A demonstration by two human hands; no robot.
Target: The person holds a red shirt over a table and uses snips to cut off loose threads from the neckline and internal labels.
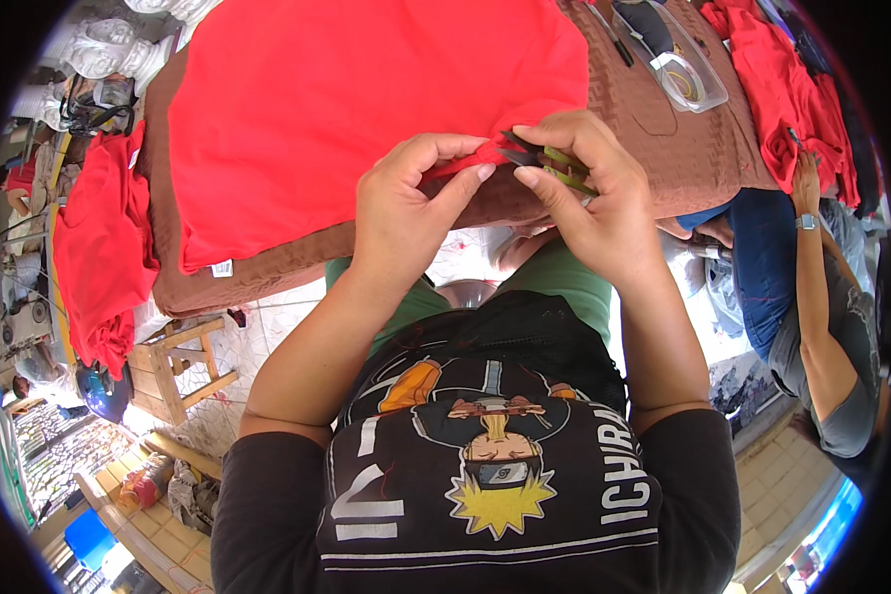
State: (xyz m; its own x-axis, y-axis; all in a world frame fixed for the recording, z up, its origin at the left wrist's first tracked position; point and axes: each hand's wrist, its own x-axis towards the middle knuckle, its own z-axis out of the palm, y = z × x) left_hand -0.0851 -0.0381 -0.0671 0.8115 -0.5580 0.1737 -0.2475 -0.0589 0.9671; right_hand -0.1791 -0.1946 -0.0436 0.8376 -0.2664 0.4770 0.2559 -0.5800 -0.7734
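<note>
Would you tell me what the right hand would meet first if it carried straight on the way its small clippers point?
Most likely the left hand: the right hand aims its clippers leftward at the red fabric edge pinched there, with the left fingertips just behind. Depth is hard to judge.

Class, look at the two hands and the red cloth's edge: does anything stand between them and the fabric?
Nothing visible does. The left hand pinches the red cloth edge directly; the right hand holds small green-handled snips at that edge.
</note>
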